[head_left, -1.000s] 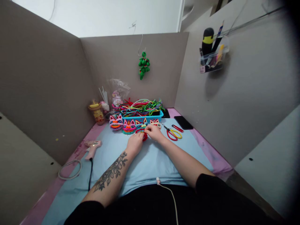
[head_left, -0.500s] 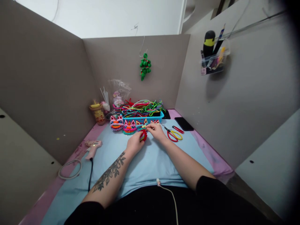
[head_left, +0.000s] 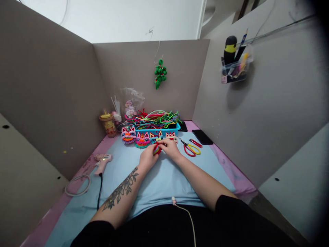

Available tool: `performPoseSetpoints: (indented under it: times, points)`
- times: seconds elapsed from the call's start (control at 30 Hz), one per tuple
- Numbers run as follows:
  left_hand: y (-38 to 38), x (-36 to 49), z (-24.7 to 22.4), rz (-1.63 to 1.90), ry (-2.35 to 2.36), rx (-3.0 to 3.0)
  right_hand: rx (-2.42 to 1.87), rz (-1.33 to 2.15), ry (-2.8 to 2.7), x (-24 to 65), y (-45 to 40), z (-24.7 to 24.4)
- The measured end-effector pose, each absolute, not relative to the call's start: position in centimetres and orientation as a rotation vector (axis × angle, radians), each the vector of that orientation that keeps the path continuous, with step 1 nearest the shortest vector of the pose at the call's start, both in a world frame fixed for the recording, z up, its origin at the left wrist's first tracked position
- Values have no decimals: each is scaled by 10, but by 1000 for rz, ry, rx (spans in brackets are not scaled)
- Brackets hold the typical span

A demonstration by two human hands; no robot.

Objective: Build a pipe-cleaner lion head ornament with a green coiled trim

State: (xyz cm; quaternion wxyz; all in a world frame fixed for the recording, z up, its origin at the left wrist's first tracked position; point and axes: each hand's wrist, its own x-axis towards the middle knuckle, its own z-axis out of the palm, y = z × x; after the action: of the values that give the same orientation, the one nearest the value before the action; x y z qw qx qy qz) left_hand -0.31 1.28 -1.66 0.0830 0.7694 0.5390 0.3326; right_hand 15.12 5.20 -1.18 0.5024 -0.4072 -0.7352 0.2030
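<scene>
My left hand is closed around a small red fuzzy pipe-cleaner piece, with a bit of yellow and blue showing on it. From the right, my right hand meets that piece, its fingertips pinched at the red upper edge. Whatever lies between those fingertips is too small to make out. Just beyond my hands stand several colourful pipe-cleaner lion heads: a pink-and-orange one, a pink one with a teal fringe, a teal one and a red-and-white one, partly hidden.
Behind the heads is a blue tray heaped with pipe cleaners. Scissors, a red cutter and a phone lie at right. A pink glue gun and a cup are at left.
My right hand has come down and left from above the red piece to its upper edge. The left hand keeps its hold. The view has shifted slightly.
</scene>
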Motion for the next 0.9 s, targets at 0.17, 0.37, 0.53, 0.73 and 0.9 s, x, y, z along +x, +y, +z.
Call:
performPoseSetpoints:
  times: [0.17, 0.37, 0.53, 0.73, 0.9]
  points:
    - [14, -3, -19, 1058, 1551, 2289, -963, 570, -1711, 152, 55, -14]
    - [16, -2, -20, 1220, 1426, 2139, -931, 641, -1673, 153, 59, -15]
    - [25, 2, -16, 1441, 1287, 1545, -963, 713, -1554, 161, 61, -9]
    - [30, -4, -8, 1397, 879, 762, -928, 582, -1596, 158, 57, -12]
    - [32, -7, -3, 1337, 803, 419, -818, 385, -1724, 146, 47, -14]
